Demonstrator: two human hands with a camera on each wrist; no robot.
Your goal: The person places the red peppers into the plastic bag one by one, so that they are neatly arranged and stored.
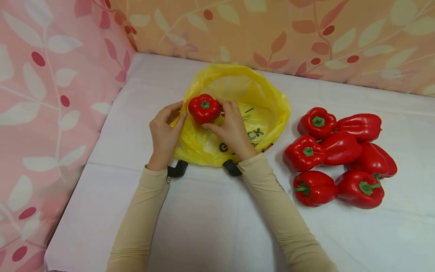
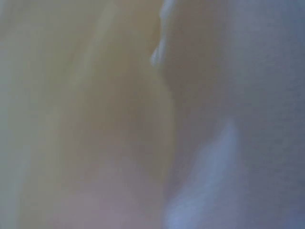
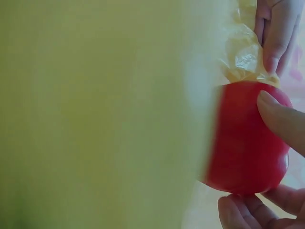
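A red bell pepper [image 1: 204,110] with a green stem is held between the thumb and fingers of my right hand [image 1: 232,130], over the mouth of a yellow plastic bag [image 1: 272,121]. The right wrist view shows the same pepper [image 3: 250,143], with the thumb on one side and fingertips on the other. My left hand [image 1: 164,132] pinches the bag's left rim, close beside the pepper. In the right wrist view, the left hand's fingers [image 3: 281,43] grip the crumpled bag edge. The left wrist view is mostly blurred yellow bag [image 2: 109,105].
Several more red bell peppers [image 1: 341,148] lie in a cluster on the white tablecloth [image 1: 204,223], right of the bag. Floral cloth walls rise behind [image 1: 238,30] and at the left [image 1: 51,94]. Dark camera mounts [image 1: 178,169] sit at the wrists.
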